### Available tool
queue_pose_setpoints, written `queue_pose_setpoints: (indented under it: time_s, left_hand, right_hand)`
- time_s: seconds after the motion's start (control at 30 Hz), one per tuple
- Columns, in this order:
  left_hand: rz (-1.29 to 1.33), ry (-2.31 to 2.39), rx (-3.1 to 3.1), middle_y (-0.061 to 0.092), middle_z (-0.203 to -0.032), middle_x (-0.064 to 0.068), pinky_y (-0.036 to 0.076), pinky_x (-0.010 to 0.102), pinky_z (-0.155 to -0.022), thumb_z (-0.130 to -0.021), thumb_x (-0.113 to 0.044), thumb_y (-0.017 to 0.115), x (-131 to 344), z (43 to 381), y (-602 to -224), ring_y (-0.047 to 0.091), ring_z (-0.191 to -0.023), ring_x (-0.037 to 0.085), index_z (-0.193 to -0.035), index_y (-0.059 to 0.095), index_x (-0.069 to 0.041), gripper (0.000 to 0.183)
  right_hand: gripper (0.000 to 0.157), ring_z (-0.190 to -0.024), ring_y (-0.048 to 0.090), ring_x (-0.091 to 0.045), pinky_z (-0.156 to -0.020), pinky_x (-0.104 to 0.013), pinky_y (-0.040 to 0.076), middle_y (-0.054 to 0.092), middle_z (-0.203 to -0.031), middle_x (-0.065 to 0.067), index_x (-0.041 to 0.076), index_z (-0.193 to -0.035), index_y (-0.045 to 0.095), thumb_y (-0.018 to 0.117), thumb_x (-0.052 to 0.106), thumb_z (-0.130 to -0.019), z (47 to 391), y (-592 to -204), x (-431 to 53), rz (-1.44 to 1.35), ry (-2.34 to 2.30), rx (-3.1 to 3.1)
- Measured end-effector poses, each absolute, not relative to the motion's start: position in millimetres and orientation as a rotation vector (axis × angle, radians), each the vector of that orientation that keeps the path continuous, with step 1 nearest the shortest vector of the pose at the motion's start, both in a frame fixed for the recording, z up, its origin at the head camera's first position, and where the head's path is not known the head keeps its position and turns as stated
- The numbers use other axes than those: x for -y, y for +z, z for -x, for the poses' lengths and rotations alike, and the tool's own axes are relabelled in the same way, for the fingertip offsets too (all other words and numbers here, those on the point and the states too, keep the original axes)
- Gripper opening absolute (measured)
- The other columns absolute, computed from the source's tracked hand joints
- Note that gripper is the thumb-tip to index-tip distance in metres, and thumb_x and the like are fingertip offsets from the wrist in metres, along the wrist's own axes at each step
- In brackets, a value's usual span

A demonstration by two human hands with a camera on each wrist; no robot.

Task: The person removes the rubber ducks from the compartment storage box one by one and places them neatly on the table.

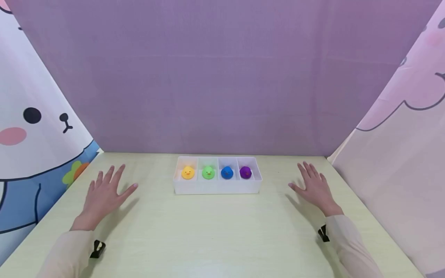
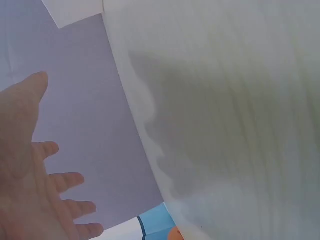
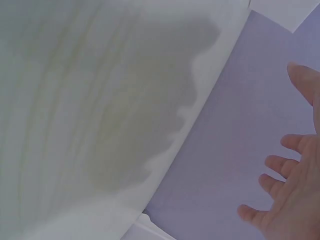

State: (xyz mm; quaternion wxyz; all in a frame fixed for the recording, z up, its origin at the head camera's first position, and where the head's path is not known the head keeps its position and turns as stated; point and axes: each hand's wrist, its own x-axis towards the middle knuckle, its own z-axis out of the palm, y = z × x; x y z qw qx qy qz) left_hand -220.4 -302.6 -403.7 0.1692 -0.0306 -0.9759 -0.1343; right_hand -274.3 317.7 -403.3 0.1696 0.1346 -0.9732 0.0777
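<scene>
A white divided tray [image 1: 217, 188] stands near the table's far edge, between both hands. Its compartments lie in a row, each with a small round duck toy: yellow [image 1: 188, 173], green [image 1: 208, 172], blue [image 1: 227, 173] and purple [image 1: 245, 173], left to right. My left hand [image 1: 104, 196] hovers over the table left of the tray, fingers spread and palm down. To the tray's right, my right hand [image 1: 315, 187] is held the same way, with nothing in it. In the wrist views, the left hand [image 2: 25, 165] and right hand [image 3: 297, 190] show bare palms, and shadows fall below them.
The pale wooden table [image 1: 215, 231] ends at a purple cloth wall [image 1: 215, 85]. Cloth panels with cartoon prints flank it, a white and blue figure [image 1: 41, 154] on the left and a pink and cream panel [image 1: 393, 166] on the right.
</scene>
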Motion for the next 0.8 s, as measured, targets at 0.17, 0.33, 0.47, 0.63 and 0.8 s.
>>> queue_pose_setpoints:
  time_s: [0.17, 0.33, 0.47, 0.63, 0.8]
  left_hand:
    - [0.126, -0.380, 2.748, 0.030, -0.139, 0.034, 0.017, 0.073, -0.092, -0.085, -0.055, 0.051, 297, 222, -402, 0.022, -0.121, 0.062, -0.145, 0.022, -0.011, 0.080]
    - [0.164, -0.365, 2.715, 0.036, -0.135, 0.033, 0.022, 0.071, -0.092, -0.084, -0.052, 0.055, 290, 224, -402, 0.029, -0.119, 0.059, -0.142, 0.028, -0.008, 0.078]
    - [0.193, -0.347, 2.688, 0.040, -0.132, 0.032, 0.029, 0.068, -0.089, -0.083, -0.051, 0.056, 284, 226, -402, 0.036, -0.116, 0.055, -0.139, 0.033, -0.006, 0.075]
    - [0.199, -0.359, 2.694, 0.042, -0.132, 0.031, 0.033, 0.068, -0.085, -0.083, -0.050, 0.057, 277, 227, -403, 0.039, -0.115, 0.052, -0.139, 0.034, -0.006, 0.074]
    - [0.223, -0.368, 2.693, 0.045, -0.129, 0.029, 0.035, 0.066, -0.084, -0.083, -0.049, 0.058, 270, 229, -403, 0.042, -0.113, 0.051, -0.136, 0.038, -0.005, 0.072]
  right_hand:
    - [0.075, -0.130, 0.028, -0.043, -0.097, -0.064, 0.027, 0.033, -0.141, -0.025, 0.000, -0.139, 0.032, 0.058, 0.044, -0.084, 279, -404, -314, -0.421, 0.218, 2.704]
    - [0.070, -0.126, 0.034, -0.042, -0.095, -0.061, 0.032, 0.038, -0.137, -0.026, -0.002, -0.136, 0.036, 0.062, 0.037, -0.083, 281, -405, -309, -0.468, 0.242, 2.648]
    - [0.067, -0.123, 0.039, -0.042, -0.092, -0.060, 0.035, 0.042, -0.134, -0.026, -0.002, -0.133, 0.040, 0.063, 0.033, -0.082, 283, -405, -304, -0.492, 0.260, 2.623]
    - [0.063, -0.119, 0.043, -0.041, -0.090, -0.059, 0.037, 0.046, -0.131, -0.024, -0.001, -0.131, 0.043, 0.065, 0.031, -0.082, 286, -404, -297, -0.517, 0.292, 2.619]
    - [0.060, -0.117, 0.046, -0.041, -0.088, -0.058, 0.040, 0.048, -0.130, -0.023, -0.001, -0.129, 0.045, 0.065, 0.030, -0.082, 287, -403, -290, -0.553, 0.333, 2.626]
